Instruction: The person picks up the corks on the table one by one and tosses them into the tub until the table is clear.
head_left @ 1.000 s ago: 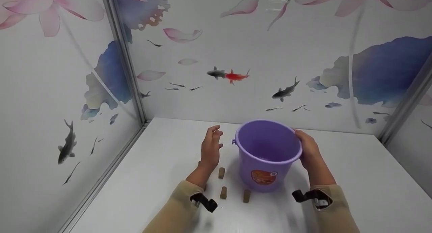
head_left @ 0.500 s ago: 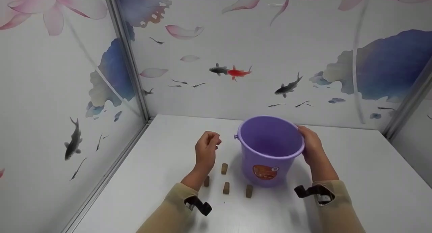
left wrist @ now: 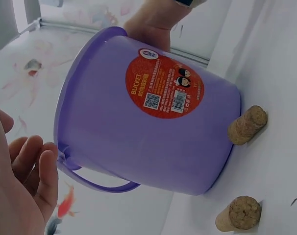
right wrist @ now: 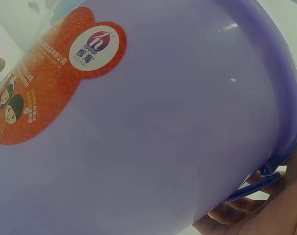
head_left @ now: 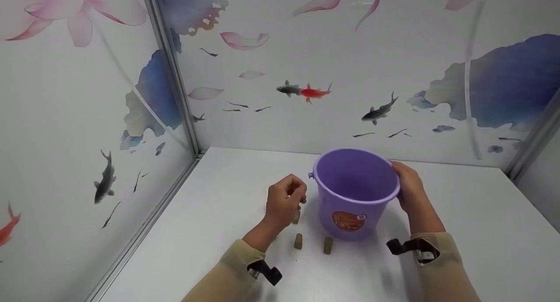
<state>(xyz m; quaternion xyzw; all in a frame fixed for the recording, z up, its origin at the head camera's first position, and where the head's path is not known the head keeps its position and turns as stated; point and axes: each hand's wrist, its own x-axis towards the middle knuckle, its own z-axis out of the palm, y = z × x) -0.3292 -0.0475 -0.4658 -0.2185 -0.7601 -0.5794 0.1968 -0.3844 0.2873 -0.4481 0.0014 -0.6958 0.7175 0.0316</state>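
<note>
A purple bucket (head_left: 356, 179) with a red label stands upright on the white table. My right hand (head_left: 410, 186) holds its right side near the rim; in the right wrist view the fingers (right wrist: 236, 210) curl by the blue-purple handle (right wrist: 254, 188). To the left of the bucket, my left hand (head_left: 284, 201) hovers above the table, its fingers loosely bent and nothing visible between thumb and fingers. It is apart from the rim. Beneath and in front of it are several corks, among them a near cork (head_left: 298, 240) and a cork close to the bucket's base (head_left: 328, 245). Others are partly hidden by the left hand.
White wall panels (head_left: 245, 131) painted with fish and lotus stand behind and to the left of the table (head_left: 197, 232). A metal corner post (head_left: 175, 74) joins the panels. Both sleeves carry a black wrist camera mount (head_left: 265, 272).
My left hand first drew its fingers in, then moved right toward the bucket, covering part of a cork. The right hand keeps its hold on the bucket. The head view shifted slightly.
</note>
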